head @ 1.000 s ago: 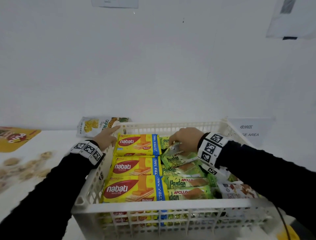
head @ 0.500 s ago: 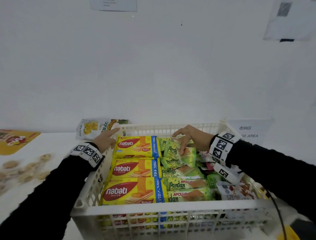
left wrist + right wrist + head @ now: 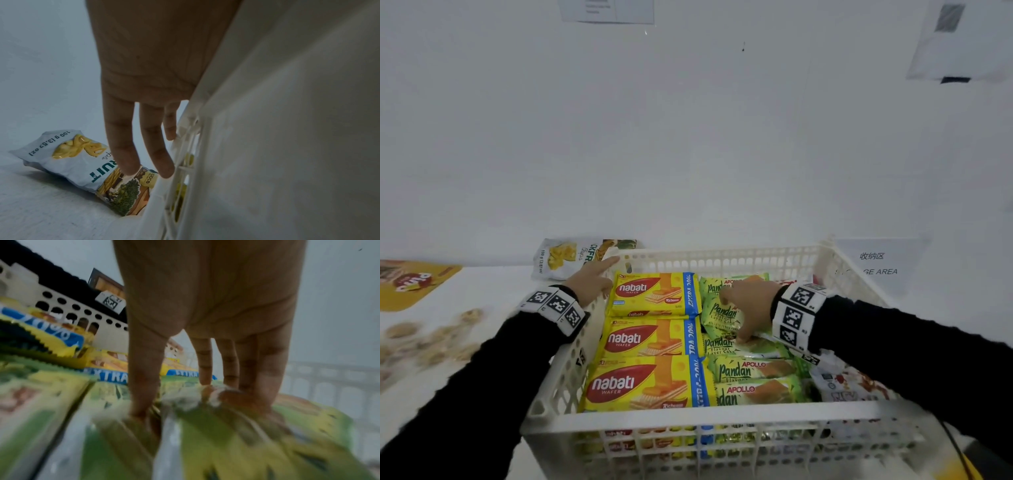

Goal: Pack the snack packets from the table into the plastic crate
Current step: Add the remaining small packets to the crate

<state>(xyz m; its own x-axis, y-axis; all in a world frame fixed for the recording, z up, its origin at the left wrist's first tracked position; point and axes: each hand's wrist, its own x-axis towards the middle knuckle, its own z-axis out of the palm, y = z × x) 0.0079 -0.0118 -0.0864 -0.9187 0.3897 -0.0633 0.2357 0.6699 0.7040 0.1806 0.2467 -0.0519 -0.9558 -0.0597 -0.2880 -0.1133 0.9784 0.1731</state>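
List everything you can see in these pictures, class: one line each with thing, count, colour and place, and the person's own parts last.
Crate: one, white, on the table, in front of the person.
Nabati packs: three on top, yellow and red, left column in the crate.
Pandan packs: at least four, green, middle of the crate.
White packet: one, crate's right side, partly hidden.
Chips bag: one, white and yellow, on the table behind the crate's left corner.
Sign: one, white, against the wall on the right.
Table: one, white.
Left hand: fingers straight, resting on the crate's left rim.
Right hand: pressing on the Pandan packs.
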